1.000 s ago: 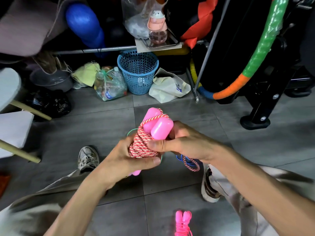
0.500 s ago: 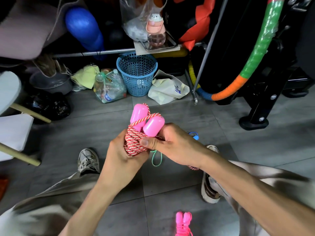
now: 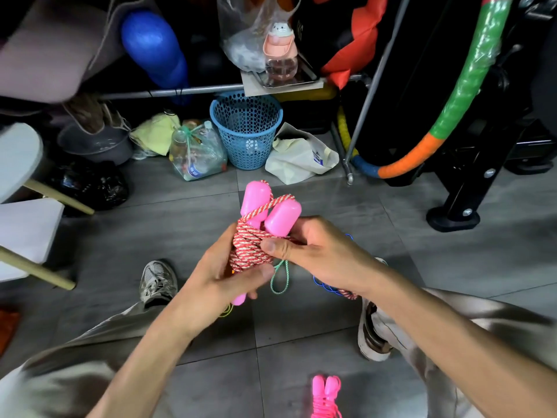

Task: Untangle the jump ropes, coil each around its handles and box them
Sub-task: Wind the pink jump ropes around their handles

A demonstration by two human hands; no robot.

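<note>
Rope bundle: I see the red-and-white rope (image 3: 251, 250) wound in tight turns round the two pink handles (image 3: 271, 211), held in the air between both hands over the tiled floor.
Weight: I judge it light; hollow-looking plastic handles and thin braided cord.
Stiffness: cord soft and limp, handles rigid. The coil will loosen if pressure on the turns is released.
Surface: I judge the handles smooth and likely slippery; the braid gives better friction.
Grip zone: I would hold across the wound middle, not the bare handle tops, which stick up above the fingers.
Left hand (image 3: 224, 277): curled round the lower part of the coil from below and from its left side, thumb laid across the front turns. One handle end pokes out beneath the palm.
Right hand (image 3: 313, 253): closed on the coil's right side, thumb tip pressed on the turns, fingers behind them; the right handle sits just above the knuckles.
Loose strands: a green cord loop (image 3: 280, 277) hangs just under the right thumb; a blue rope (image 3: 325, 286) shows below the right wrist.
Second bundle: a pink rope (image 3: 325, 396), already coiled, lies on the floor well below both hands, near me.
Box: not in view.
</note>
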